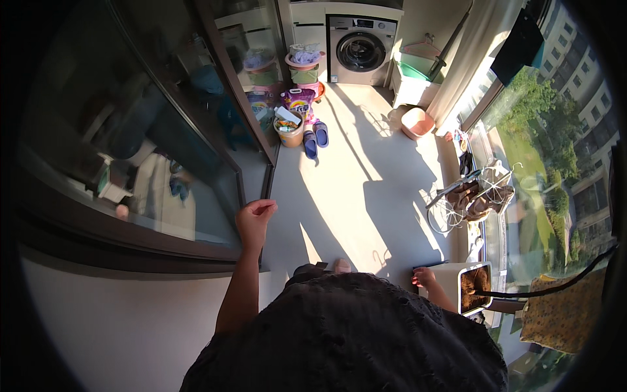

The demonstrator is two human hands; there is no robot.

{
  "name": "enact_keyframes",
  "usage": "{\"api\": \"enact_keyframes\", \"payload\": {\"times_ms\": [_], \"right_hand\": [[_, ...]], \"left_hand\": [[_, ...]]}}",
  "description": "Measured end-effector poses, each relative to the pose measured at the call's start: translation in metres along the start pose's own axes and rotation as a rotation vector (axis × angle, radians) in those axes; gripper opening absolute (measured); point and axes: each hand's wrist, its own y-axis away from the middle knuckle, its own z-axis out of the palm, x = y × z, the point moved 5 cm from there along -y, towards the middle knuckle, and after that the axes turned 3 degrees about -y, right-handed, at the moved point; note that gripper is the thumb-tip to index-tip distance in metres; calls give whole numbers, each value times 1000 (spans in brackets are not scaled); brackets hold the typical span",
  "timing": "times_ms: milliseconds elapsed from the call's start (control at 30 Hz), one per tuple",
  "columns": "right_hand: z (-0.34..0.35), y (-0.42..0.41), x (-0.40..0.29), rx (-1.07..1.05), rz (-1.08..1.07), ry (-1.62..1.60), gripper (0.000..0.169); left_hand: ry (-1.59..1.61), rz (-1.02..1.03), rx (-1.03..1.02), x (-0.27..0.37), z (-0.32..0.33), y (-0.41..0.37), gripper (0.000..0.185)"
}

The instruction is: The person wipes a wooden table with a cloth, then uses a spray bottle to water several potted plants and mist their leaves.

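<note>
My left hand (253,219) is raised beside the dark frame (269,188) of the glass sliding door. Its thumb and fingers are drawn together, and I see nothing between them. Low on the other side, my right hand (424,278) hangs with curled fingers next to a tall white planter (443,272). A dark edge shows by those fingertips; whether they touch or hold it is unclear. Soil and a dark stem (509,294) are in the planter. Before me stretches the pale, sunlit balcony floor (343,196).
A front-loading washing machine (361,49) stands at the far end. Stacked baskets (304,74), a purple detergent bag (299,100), a filled bucket (290,134) and blue slippers (315,139) line the left. On the right are a pink basin (417,123), a white sink (416,87) and wire hangers (492,183).
</note>
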Motion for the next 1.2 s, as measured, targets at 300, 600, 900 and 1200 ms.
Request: {"api": "enact_keyframes", "payload": {"times_ms": [300, 600, 900, 1200], "right_hand": [[69, -71, -357, -77, -422, 28, 33], [127, -106, -342, -52, 203, -35, 33], [169, -92, -432, -62, 107, -155, 34], [177, -47, -399, 16, 137, -192, 35]], "left_hand": [[102, -134, -35, -63, 71, -237, 12], [430, -514, 26, -208, 163, -556, 16], [127, -472, 142, -315, 210, -772, 40], [19, -651, 127, -334, 210, -719, 43]]}}
